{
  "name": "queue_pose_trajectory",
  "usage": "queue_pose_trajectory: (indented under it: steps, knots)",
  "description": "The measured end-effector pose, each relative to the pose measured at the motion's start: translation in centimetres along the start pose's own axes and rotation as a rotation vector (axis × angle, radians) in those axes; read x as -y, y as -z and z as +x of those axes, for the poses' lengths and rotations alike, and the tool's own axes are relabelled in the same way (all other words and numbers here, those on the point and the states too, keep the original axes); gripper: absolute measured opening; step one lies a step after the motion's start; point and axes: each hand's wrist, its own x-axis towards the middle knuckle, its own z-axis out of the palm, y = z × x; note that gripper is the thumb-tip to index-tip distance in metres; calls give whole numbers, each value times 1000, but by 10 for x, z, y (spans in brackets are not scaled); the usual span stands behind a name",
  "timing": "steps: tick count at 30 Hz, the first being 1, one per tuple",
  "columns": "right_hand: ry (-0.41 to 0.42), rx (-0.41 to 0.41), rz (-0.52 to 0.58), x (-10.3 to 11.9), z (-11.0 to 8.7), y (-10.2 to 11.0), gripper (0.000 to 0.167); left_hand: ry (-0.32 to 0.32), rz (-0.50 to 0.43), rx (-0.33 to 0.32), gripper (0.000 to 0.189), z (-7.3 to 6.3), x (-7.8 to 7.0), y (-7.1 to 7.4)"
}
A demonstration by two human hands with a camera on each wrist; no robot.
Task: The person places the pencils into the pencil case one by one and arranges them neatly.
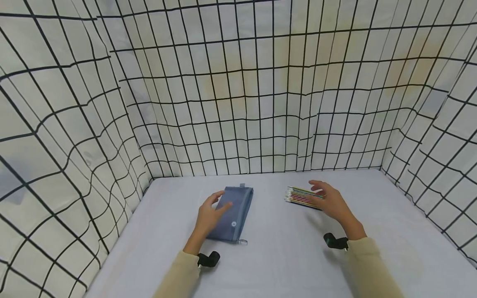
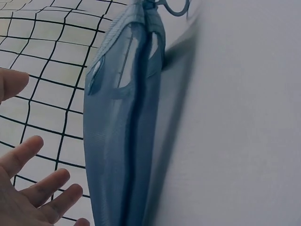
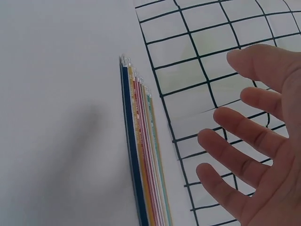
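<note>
A blue zippered pouch [image 1: 232,211] lies flat on the white table, its zip running along the right side with a metal ring at the near corner. My left hand [image 1: 209,213] hovers over the pouch's left part, fingers spread and holding nothing; in the left wrist view the fingers stand apart from the pouch [image 2: 113,141]. Several colored pencils [image 1: 299,196] lie side by side in a row farther right. Above their right end is my right hand [image 1: 331,201], fingers loosely bent. The right wrist view shows that hand [image 3: 263,141] apart from the pencils [image 3: 141,141], with nothing in it.
White cloth walls with a black grid [image 1: 261,103] rise behind the table and on both sides. The white tabletop [image 1: 275,256] stretches between and in front of the pouch and pencils. A black wrist camera [image 1: 209,259] sits on the left wrist, another [image 1: 335,241] on the right.
</note>
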Motion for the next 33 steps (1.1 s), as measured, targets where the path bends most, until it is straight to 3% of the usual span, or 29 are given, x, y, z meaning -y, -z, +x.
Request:
queue_pose_trajectory:
  steps: [13, 22, 33]
  knots:
    - [-18, 36, -46, -14, 4, -13, 44, 21, 110, 95, 78, 0, 14, -7]
    - [-55, 90, -134, -24, 7, -11, 34, -7, 186, 162, 98, 0, 10, -8]
    - [-83, 114, -226, -28, 5, -18, 26, -12, 328, 184, 109, -4, 10, -11]
